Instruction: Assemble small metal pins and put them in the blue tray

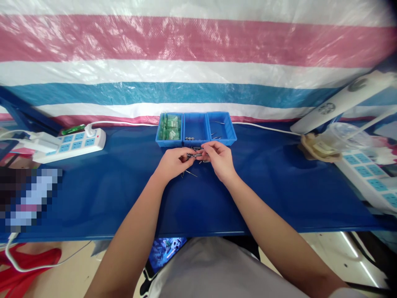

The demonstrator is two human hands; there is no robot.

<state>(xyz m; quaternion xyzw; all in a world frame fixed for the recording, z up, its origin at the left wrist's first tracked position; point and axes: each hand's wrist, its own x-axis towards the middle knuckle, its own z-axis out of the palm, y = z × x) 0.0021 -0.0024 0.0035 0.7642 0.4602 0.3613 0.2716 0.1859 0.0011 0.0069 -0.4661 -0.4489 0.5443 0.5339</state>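
Note:
My left hand and my right hand meet over the blue table, just in front of three blue bins. Both pinch a small dark metal part between their fingertips. Thin metal pins lie on the table under my left hand. The left bin holds green and clear pieces. A few small round parts sit in the middle bin, and the right bin has a few thin pins.
A white power strip with blue sockets lies at the far left, another power strip at the right edge. A clear plastic cup and a white lamp arm stand at the right. A striped tarp hangs behind.

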